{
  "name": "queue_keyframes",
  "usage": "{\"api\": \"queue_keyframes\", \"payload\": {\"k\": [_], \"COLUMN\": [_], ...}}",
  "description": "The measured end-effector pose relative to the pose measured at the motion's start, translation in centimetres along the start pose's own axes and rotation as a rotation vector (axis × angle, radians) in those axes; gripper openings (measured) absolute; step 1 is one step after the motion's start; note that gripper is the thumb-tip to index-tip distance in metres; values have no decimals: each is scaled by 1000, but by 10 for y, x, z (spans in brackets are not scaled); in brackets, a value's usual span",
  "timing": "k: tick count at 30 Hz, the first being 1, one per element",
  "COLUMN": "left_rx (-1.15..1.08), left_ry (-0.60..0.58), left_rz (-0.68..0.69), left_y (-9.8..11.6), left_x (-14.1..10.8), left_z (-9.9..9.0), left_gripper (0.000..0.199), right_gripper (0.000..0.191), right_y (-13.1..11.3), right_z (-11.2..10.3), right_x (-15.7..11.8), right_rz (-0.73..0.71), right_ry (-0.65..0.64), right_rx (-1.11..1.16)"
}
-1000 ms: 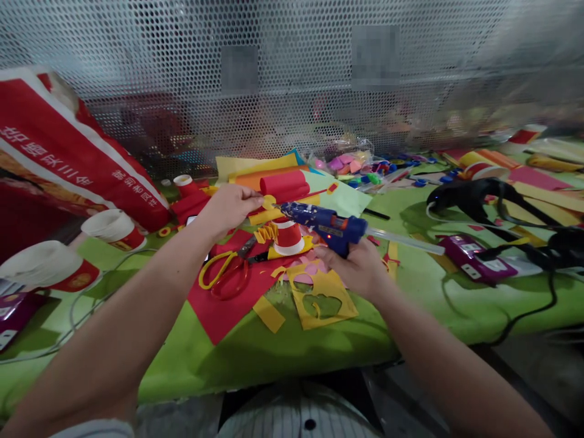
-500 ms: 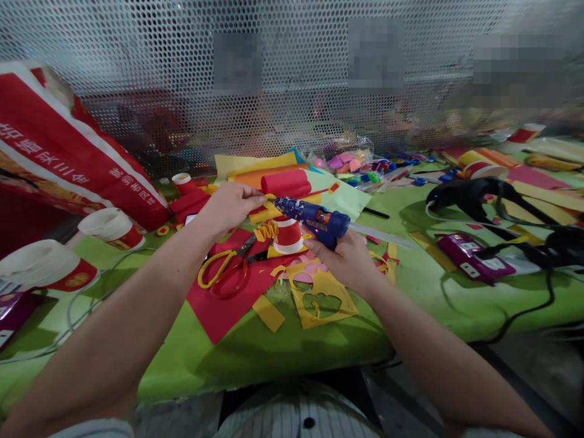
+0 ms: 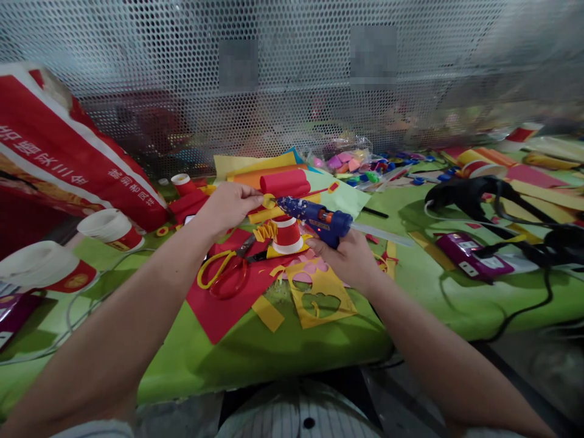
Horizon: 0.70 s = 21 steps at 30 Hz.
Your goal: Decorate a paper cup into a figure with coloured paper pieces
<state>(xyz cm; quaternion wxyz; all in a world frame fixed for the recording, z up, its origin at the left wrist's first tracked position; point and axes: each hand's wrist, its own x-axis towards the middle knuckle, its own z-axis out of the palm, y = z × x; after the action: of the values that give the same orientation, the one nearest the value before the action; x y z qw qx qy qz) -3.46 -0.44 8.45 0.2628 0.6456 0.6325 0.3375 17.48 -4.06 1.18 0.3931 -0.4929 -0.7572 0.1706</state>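
The left hand point(image 3: 230, 210) pinches a small yellow disc point(image 3: 269, 201) at its fingertips. The right hand point(image 3: 351, 255) grips a blue, paint-flecked glue gun point(image 3: 319, 219), nozzle at the disc.

A perforated metal panel point(image 3: 292, 79) stands beyond the grip, blurred colours showing through its holes. A table point(image 3: 177, 359) with a glossy green cover point(image 3: 456, 316) spreads beneath the grip; below its near edge, grey floor point(image 3: 177, 418) lies dim.
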Motion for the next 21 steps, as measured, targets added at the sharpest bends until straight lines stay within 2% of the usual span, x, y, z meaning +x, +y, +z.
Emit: {"api": "queue_keyframes", "payload": {"k": [6, 15, 18, 21], "left_rx": [-44, -91, -80, -81], "left_ry": [32, 12, 14, 6], "left_rz": [-20, -8, -10, -14], "left_y": [4, -1, -3, -4], "left_x": [-3, 0, 1, 1], "left_z": [1, 0, 0, -1], "left_gripper": [10, 9, 10, 14], "right_gripper": [38, 34, 31, 28], "right_y": [-1, 2, 0, 2], "right_z": [0, 1, -1, -14], "right_x": [-1, 0, -1, -1], "right_rz": [-42, -44, -17, 45], "right_ry": [8, 5, 21, 69], "right_rx": [16, 23, 85, 233]}}
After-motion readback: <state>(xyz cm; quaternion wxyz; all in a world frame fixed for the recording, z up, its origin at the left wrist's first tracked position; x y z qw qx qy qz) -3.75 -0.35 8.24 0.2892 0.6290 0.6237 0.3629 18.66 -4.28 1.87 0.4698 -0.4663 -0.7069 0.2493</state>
